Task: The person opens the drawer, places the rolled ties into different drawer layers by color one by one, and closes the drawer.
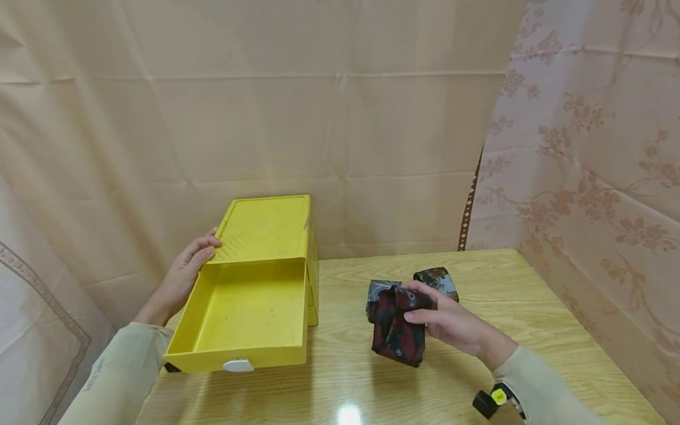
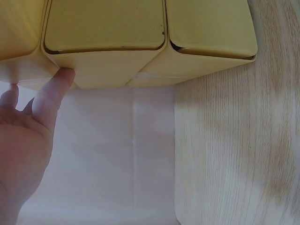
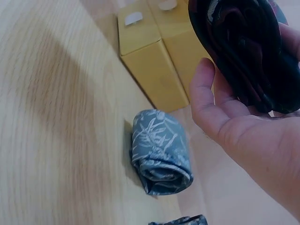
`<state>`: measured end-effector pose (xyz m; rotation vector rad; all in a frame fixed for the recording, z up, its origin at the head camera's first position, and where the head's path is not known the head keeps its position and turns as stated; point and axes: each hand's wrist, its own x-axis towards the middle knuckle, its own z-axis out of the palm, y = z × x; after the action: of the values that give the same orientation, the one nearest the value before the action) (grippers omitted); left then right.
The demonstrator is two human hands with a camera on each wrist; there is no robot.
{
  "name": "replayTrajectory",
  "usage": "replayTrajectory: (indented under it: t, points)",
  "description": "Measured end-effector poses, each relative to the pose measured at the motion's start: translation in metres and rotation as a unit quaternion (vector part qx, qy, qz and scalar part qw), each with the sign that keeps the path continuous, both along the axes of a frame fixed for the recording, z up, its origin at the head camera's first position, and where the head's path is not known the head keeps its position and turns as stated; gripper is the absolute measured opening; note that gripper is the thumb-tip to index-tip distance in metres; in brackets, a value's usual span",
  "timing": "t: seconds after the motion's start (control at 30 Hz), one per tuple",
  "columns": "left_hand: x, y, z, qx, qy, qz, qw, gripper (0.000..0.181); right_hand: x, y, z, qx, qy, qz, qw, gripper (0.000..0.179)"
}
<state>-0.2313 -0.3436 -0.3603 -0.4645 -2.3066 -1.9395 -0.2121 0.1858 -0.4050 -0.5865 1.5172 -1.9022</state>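
Note:
A yellow drawer cabinet (image 1: 265,227) stands on the left with its top drawer (image 1: 249,310) pulled out; bare yellow floor shows inside the drawer. My left hand (image 1: 186,274) rests at the cabinet's upper left edge, fingers fairly straight; its thumb touches the side wall in the left wrist view. On the right, my right hand (image 1: 451,321) grips a rolled dark red and black patterned cloth (image 1: 398,336), held above the table. Behind it lie a rolled grey-blue leaf-print cloth (image 3: 160,150) and another rolled patterned cloth (image 1: 440,282).
The wooden table (image 1: 510,307) ends at a back wall hung with a beige curtain (image 1: 329,130). A floral curtain (image 1: 600,177) hangs along the right side. The drawer's front, with a white handle (image 1: 238,366), juts toward me.

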Motion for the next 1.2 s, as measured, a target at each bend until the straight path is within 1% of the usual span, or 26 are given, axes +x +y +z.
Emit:
replayTrajectory:
  t: [0.17,0.27,0.5,0.67,0.93,1.2]
  points:
    - [0.000,0.000,0.001,-0.001,0.001,0.000,1.0000,0.020,0.000,-0.007,0.005,-0.003,0.000,0.000,1.0000,0.047]
    - [0.001,0.000,0.002,-0.001,0.002,0.000,1.0000,0.020,0.000,-0.012,0.008,-0.007,0.001,0.007,1.0000,0.048]
    - [0.000,0.000,0.000,0.003,0.007,0.000,1.0000,0.019,0.001,-0.023,0.013,-0.016,-0.015,0.009,0.9997,0.051]
    - [0.000,0.000,-0.001,0.007,0.007,-0.002,1.0000,0.019,0.000,-0.034,0.015,-0.015,-0.010,0.016,0.9997,0.049]
    - [-0.001,0.000,-0.001,0.008,0.005,-0.001,1.0000,0.019,-0.002,-0.049,0.020,-0.025,-0.016,0.026,0.9992,0.052]
    - [-0.001,0.000,-0.001,0.006,0.008,0.001,0.9999,0.020,-0.005,-0.062,0.025,-0.030,-0.014,0.034,0.9989,0.049]
